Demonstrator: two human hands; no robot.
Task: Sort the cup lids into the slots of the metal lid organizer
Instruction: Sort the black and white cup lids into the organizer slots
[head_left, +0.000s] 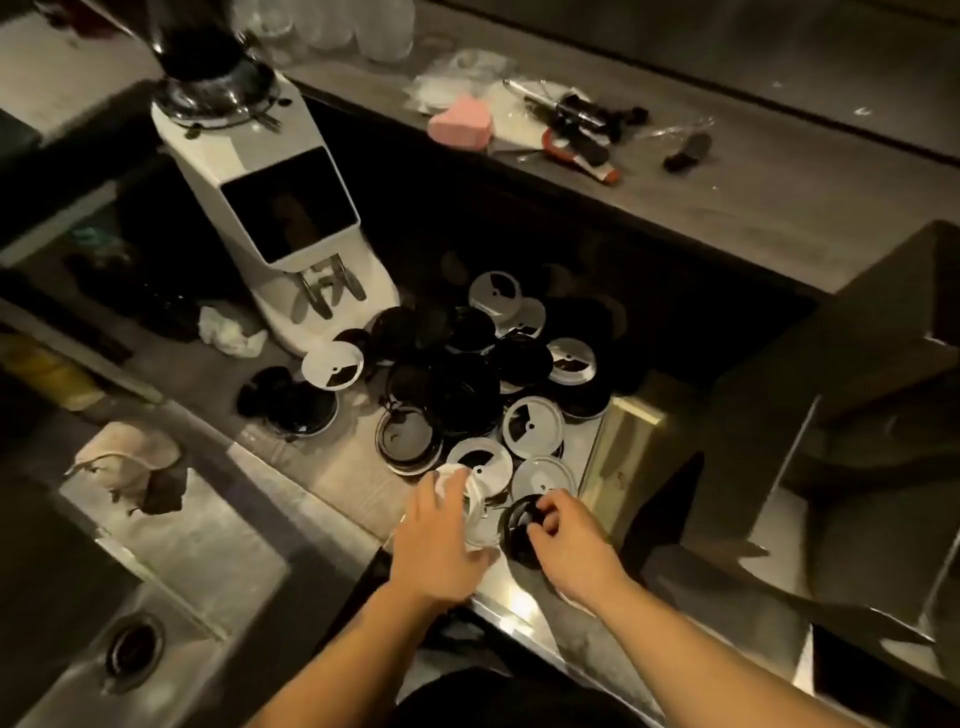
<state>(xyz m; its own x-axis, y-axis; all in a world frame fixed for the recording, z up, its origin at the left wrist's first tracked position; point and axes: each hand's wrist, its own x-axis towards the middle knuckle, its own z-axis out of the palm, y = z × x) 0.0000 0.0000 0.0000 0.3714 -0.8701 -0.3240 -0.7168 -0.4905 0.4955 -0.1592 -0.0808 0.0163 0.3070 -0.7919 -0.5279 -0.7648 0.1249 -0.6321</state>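
Lids (467, 374) sat in a mixed black-and-white heap on the table (322, 467), just in front of the grinder (270, 208), so we picked from the edge farthest from it. Our left hand (441, 540) was curled around some white lids (478, 525), probably to drop matching ones in together. Our right hand (566, 540) pinched a black lid (517, 519), kept apart from those. The metal dividers (810, 467), beyond the heap from the grinder, looked like the organizer, but honestly we couldn't tell.

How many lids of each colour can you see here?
Loose white lids: 7
White stack in left hand: at least 1
Black lid in right hand: 1
Black heap: too dark to count
Total countable: at least 9
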